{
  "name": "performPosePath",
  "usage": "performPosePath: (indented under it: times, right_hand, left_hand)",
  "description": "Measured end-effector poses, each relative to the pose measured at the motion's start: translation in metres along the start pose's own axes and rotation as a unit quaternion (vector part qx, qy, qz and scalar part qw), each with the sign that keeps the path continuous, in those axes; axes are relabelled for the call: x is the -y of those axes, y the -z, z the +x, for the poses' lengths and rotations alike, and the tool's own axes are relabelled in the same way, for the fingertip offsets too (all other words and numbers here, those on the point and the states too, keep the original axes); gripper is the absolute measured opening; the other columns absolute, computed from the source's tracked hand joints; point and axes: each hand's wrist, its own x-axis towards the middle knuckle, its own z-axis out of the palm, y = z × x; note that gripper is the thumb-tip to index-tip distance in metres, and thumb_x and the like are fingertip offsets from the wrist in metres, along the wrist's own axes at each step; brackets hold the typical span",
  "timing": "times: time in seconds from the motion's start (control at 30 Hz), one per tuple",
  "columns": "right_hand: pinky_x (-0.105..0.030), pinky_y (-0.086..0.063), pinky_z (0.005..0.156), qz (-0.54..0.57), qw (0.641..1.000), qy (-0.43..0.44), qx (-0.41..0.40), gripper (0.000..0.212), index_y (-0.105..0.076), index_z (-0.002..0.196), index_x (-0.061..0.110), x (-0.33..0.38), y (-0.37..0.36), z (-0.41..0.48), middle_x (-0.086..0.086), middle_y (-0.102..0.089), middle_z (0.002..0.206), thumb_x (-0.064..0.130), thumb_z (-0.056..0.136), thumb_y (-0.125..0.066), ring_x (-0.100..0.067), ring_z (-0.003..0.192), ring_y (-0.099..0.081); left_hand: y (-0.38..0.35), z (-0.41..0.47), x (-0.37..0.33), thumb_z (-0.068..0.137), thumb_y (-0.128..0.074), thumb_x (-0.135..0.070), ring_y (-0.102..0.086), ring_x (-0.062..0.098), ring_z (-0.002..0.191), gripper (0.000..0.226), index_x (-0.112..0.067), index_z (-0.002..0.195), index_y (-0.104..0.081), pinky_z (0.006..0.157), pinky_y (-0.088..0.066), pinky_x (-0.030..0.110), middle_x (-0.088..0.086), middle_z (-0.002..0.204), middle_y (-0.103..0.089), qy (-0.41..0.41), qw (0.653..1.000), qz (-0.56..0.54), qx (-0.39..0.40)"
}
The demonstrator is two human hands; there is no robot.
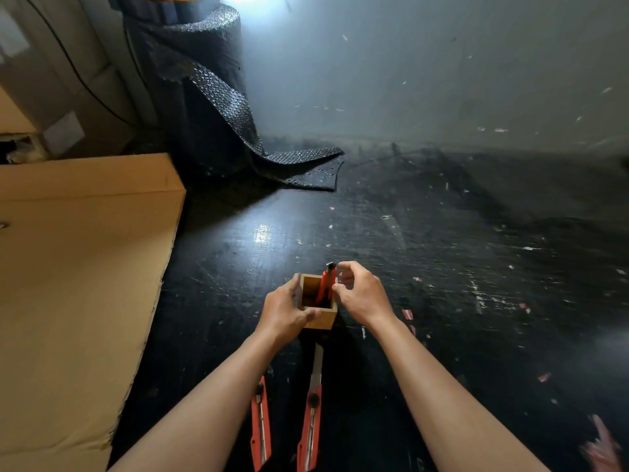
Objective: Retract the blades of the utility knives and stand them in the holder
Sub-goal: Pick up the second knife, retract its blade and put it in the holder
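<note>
A small square wooden holder (323, 320) stands on the black floor. My left hand (284, 310) grips its left and front walls. One red utility knife (327, 281) stands upright inside it, leaning on the right wall, its black end on top. My right hand (362, 292) hovers just right of that knife, fingers spread and curled, holding nothing. Two more red knives lie on the floor between my forearms: the left knife (261, 425) shows no blade past its tip, the right knife (311, 413) has a long silver blade extended toward the holder.
A large flat cardboard sheet (78, 284) lies to the left. A roll of black bubble wrap (204, 90) stands at the back left, its loose end on the floor. A grey wall closes the back. Small scraps litter the scuffed floor.
</note>
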Motion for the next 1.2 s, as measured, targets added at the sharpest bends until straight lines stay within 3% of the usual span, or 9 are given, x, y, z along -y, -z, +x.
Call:
performPosePath:
  times: [0.07, 0.2, 0.33, 0.5, 0.63, 0.7, 0.87, 1.07, 1.2]
  right_hand:
    - [-0.038, -0.052, 0.100, -0.002, 1.000, -0.001, 0.004, 0.048, -0.057, 0.139, 0.017, -0.001, 0.001, -0.014, -0.007, -0.068, 0.131, 0.019, 0.093, -0.071, -0.023, 0.122, -0.063]
    - [-0.038, -0.054, 0.101, 0.001, 1.000, -0.004, 0.031, 0.043, -0.060, 0.135, 0.019, -0.012, -0.010, -0.052, -0.003, -0.069, 0.129, 0.019, 0.094, -0.069, -0.021, 0.121, -0.065]
    - [-0.038, -0.054, 0.103, -0.008, 0.996, -0.030, 0.078, 0.046, -0.058, 0.140, 0.021, -0.028, -0.029, -0.097, -0.003, -0.067, 0.134, 0.021, 0.094, -0.067, -0.020, 0.123, -0.063]
    - [-0.038, -0.054, 0.103, -0.038, 0.985, -0.083, 0.147, 0.050, -0.057, 0.142, 0.019, -0.044, -0.050, -0.137, -0.005, -0.066, 0.136, 0.026, 0.094, -0.069, -0.019, 0.123, -0.063]
    - [-0.033, -0.060, 0.085, -0.016, 0.973, -0.121, 0.194, 0.040, -0.060, 0.136, 0.017, -0.051, -0.065, -0.166, 0.006, -0.067, 0.105, 0.024, 0.097, -0.065, -0.012, 0.095, -0.070]
    - [-0.031, -0.061, 0.078, 0.005, 0.972, -0.129, 0.196, 0.037, -0.060, 0.136, 0.017, -0.053, -0.074, -0.179, 0.005, -0.070, 0.101, 0.021, 0.099, -0.062, -0.012, 0.088, -0.072]
    - [-0.031, -0.064, 0.079, 0.080, 0.973, -0.141, 0.162, 0.034, -0.059, 0.133, 0.022, -0.057, -0.085, -0.204, 0.002, -0.072, 0.097, 0.020, 0.099, -0.063, -0.010, 0.085, -0.073]
    - [-0.018, -0.059, 0.063, 0.150, 0.971, -0.132, 0.130, 0.034, -0.058, 0.131, 0.028, -0.055, -0.067, -0.211, 0.006, -0.070, 0.098, 0.020, 0.099, -0.065, -0.007, 0.082, -0.075]
    - [-0.034, -0.066, 0.074, 0.188, 0.971, -0.107, 0.098, 0.035, -0.061, 0.123, 0.030, -0.047, -0.050, -0.204, 0.000, -0.073, 0.099, 0.012, 0.094, -0.070, -0.015, 0.085, -0.077]
  left_hand:
    - [0.000, -0.014, -0.002, 0.082, -0.087, -0.016, -0.060, 0.013, 0.120, 0.074, -0.006, 0.148, -0.053, 0.099, -0.044, 0.024, 0.014, 0.140, -0.067, -0.008, 1.000, 0.004, -0.029]
    - [-0.003, -0.044, 0.009, 0.084, -0.085, -0.023, -0.059, 0.026, 0.136, 0.072, -0.011, 0.149, -0.053, 0.114, -0.046, 0.040, 0.012, 0.146, -0.063, -0.011, 0.997, 0.026, -0.066]
    - [-0.010, -0.075, 0.024, 0.088, -0.080, -0.019, -0.065, 0.023, 0.127, 0.052, -0.013, 0.137, -0.065, 0.105, -0.050, 0.035, 0.008, 0.133, -0.072, -0.022, 0.997, 0.045, -0.066]
    - [-0.025, -0.108, 0.048, 0.093, -0.074, -0.017, -0.068, 0.020, 0.121, 0.042, -0.011, 0.133, -0.066, 0.103, -0.057, 0.037, 0.007, 0.130, -0.073, 0.025, 0.997, 0.076, 0.017]
    - [-0.042, -0.128, 0.064, 0.094, -0.072, -0.011, -0.072, 0.020, 0.114, 0.031, -0.008, 0.125, -0.072, 0.099, -0.060, 0.035, 0.009, 0.122, -0.076, 0.076, 0.990, 0.084, 0.082]
    - [-0.052, -0.137, 0.069, 0.094, -0.071, -0.009, -0.073, 0.017, 0.111, 0.026, -0.009, 0.120, -0.075, 0.097, -0.061, 0.034, 0.007, 0.117, -0.078, 0.090, 0.988, 0.068, 0.109]
    - [-0.066, -0.150, 0.075, 0.093, -0.071, -0.004, -0.071, 0.011, 0.106, 0.028, -0.010, 0.120, -0.074, 0.087, -0.058, 0.021, 0.003, 0.115, -0.077, 0.115, 0.990, 0.009, 0.083]
    - [-0.061, -0.157, 0.068, 0.091, -0.073, 0.000, -0.076, 0.013, 0.100, 0.028, -0.019, 0.111, -0.075, 0.092, -0.064, 0.041, -0.001, 0.104, -0.079, 0.123, 0.987, -0.089, 0.050]
    - [-0.046, -0.155, 0.052, 0.092, -0.071, 0.002, -0.078, 0.018, 0.100, 0.033, -0.011, 0.123, -0.071, 0.089, -0.066, 0.041, 0.004, 0.107, -0.079, 0.097, 0.981, -0.161, 0.057]
